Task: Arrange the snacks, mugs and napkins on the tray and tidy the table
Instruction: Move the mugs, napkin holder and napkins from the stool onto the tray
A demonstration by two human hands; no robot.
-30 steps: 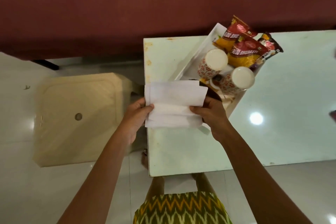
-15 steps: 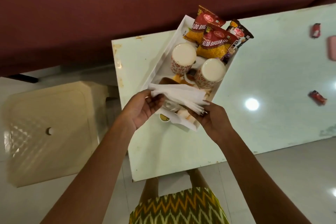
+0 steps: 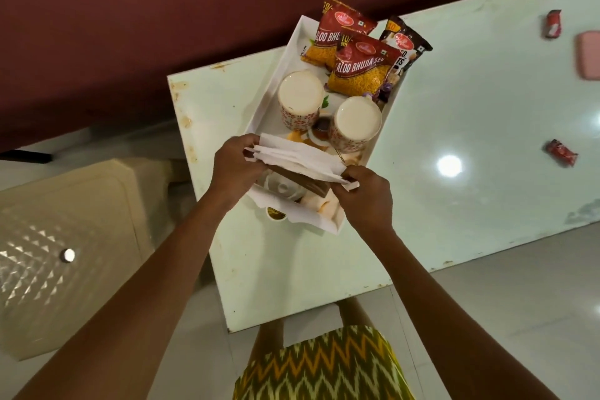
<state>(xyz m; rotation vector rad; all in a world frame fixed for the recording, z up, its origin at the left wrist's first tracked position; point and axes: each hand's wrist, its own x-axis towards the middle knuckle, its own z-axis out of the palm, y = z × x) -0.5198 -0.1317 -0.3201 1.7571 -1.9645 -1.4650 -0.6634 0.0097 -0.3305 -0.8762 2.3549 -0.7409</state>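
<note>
Both hands pinch folded white paper napkins (image 3: 298, 161), L hand (image 3: 235, 166) & R hand (image 3: 365, 196).
Napkins over near end of white rectangular tray (image 3: 292, 42) w/ two floral ceramic mugs (image 3: 300, 99).

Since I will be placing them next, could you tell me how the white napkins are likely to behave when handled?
The napkins look thin and floppy, bending between the left hand and right hand. They are probably very light. Their loose layers fan out at the edges, so they may slide apart unless pinched.
</note>
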